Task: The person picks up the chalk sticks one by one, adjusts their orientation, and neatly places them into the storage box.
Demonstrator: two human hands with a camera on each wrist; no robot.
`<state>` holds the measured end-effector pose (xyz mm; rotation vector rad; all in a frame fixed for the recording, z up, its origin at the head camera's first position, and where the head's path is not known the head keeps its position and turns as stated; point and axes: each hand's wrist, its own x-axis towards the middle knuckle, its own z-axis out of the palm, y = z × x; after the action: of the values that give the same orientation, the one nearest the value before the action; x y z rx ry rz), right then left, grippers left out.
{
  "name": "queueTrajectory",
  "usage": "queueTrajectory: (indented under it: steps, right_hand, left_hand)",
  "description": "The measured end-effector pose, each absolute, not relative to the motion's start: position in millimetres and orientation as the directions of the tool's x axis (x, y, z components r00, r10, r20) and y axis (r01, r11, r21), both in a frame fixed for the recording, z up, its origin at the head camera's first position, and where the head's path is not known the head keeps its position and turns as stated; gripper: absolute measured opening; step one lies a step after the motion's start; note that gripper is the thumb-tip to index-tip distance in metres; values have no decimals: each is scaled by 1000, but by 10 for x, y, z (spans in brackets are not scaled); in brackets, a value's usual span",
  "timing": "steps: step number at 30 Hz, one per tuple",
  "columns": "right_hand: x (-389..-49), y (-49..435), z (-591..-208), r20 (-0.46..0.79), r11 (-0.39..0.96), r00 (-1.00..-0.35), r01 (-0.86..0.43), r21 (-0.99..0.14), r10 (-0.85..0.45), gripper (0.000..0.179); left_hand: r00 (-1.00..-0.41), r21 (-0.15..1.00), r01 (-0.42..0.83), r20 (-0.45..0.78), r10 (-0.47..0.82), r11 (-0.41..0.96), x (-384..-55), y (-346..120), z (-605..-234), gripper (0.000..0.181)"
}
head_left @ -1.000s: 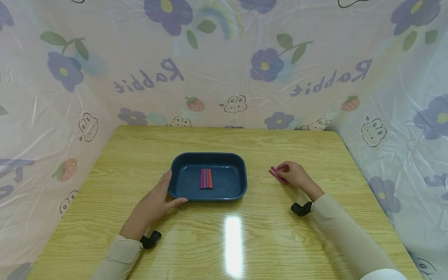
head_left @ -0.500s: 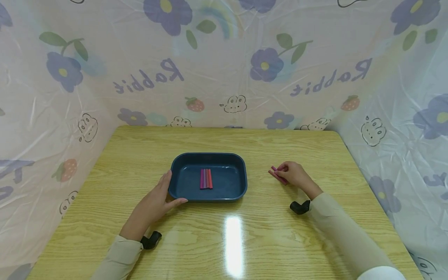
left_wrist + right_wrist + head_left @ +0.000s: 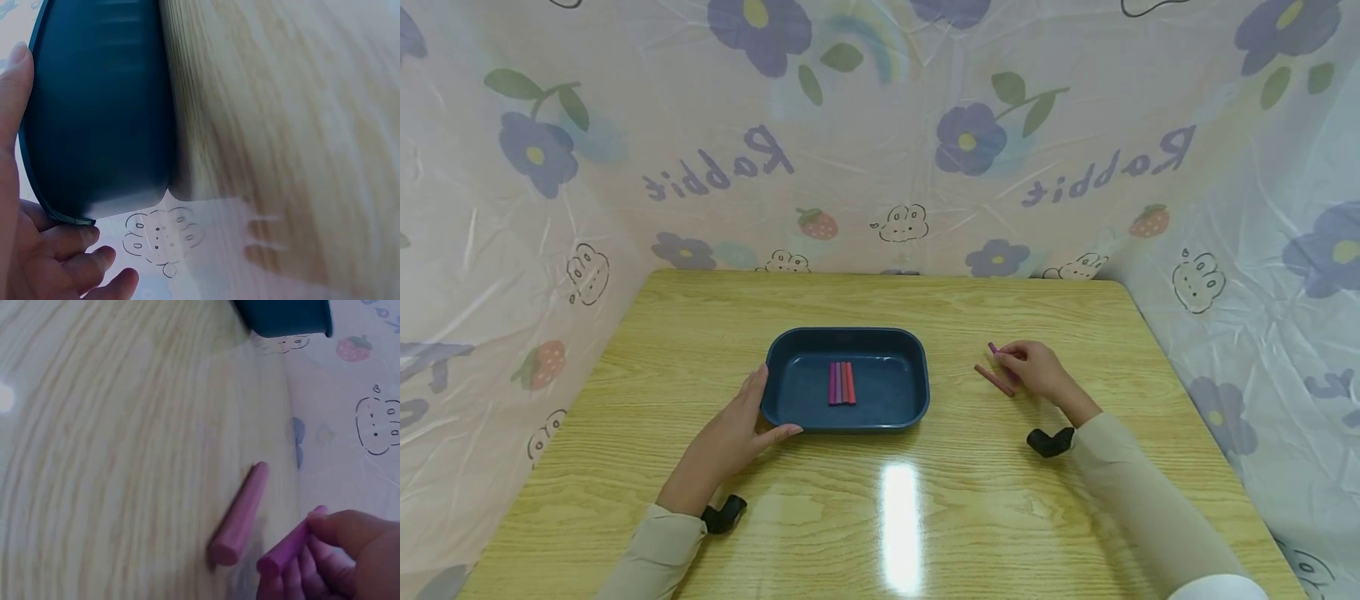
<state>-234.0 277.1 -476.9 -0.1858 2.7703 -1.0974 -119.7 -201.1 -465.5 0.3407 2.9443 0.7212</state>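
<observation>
My right hand (image 3: pixel 1036 369) pinches a magenta crayon (image 3: pixel 289 550) between thumb and fingers, close over the table. Left of it, a dusty-pink crayon (image 3: pixel 995 380) lies slantwise on the wood. Several crayons (image 3: pixel 842 383), purple through red, lie side by side in the dark blue tray (image 3: pixel 891 414). My left hand (image 3: pixel 730 433) holds the tray's near left corner, thumb along the front rim and fingers at the left end. In the left wrist view, the curled fingers (image 3: pixel 81 262) show beside the tray's wall.
Under everything is a wood-grain table (image 3: pixel 820 533) with a bright light reflection near the front. A patterned plastic sheet (image 3: pixel 865 150) surrounds its back and sides. A black wrist-worn piece (image 3: pixel 1049 442) sits by the right cuff.
The magenta crayon, earlier beside the dusty-pink one, has moved away from it to the right and back in my right hand. The left hand and tray stay still.
</observation>
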Motion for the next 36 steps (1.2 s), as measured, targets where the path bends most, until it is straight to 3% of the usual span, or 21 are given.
queueTrajectory:
  steps: [5, 9, 22, 36]
  right_hand:
    - [-2325, 2783, -4671, -123, 518, -976, 11, -855, -182, 47]
    - [-2307, 2761, -4578, -169, 396, -969, 86, -914, -180, 55]
    - [-2262, 2636, -4477, -158, 210, -964, 112, -971, -215, 49]
    - [-2146, 2360, -4293, -165, 159, -950, 126, -979, -265, 45]
  left_hand:
    - [-972, 459, 191, -32, 231, 868, -1194, -2010, -4663, 111]
    - [-972, 462, 189, -36, 231, 867, -1192, -2009, -4660, 111]
    - [-971, 468, 190, -40, 236, 863, -1193, -2003, -4657, 111]
    - [-969, 422, 208, -33, 244, 883, -1201, -2003, -4641, 111]
